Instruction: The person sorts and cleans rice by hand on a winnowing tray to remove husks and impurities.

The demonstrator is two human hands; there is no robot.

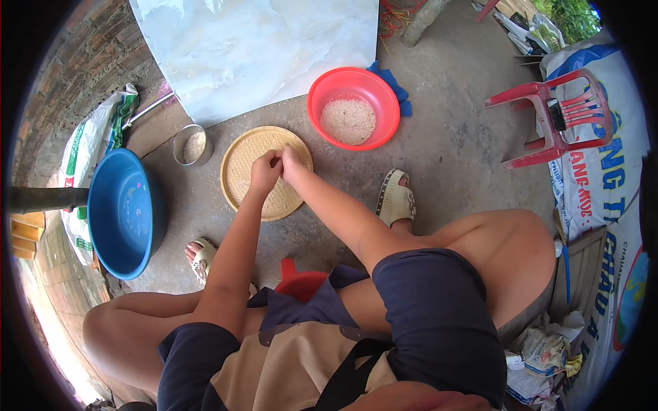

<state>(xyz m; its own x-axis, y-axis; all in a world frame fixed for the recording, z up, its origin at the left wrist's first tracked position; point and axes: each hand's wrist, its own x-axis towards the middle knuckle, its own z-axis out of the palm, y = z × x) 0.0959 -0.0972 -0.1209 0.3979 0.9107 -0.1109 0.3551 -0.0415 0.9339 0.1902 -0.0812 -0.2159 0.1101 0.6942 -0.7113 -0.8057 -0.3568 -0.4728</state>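
Note:
A round woven bamboo tray [240,161] lies on the floor in front of me, with some pale grains thinly scattered on it. Over its right half, my left hand [264,171] and my right hand [290,163] meet, fingers curled and touching. Whatever they pinch, if anything, is hidden or too small to name. Just beyond the tray on the right sits a red plastic basin [391,113] holding pale rice-like grains [348,121]. A metal pot [181,147] with similar grains [195,146] stands to the tray's upper left.
At the left is a large blue basin [123,212]. A marbled white board [260,51] fills the back. To the right, a red plastic chair [582,113] carries a dark phone-like object [556,115], beside a large printed sack [617,171]. A blue cloth [395,88] lies behind the red basin.

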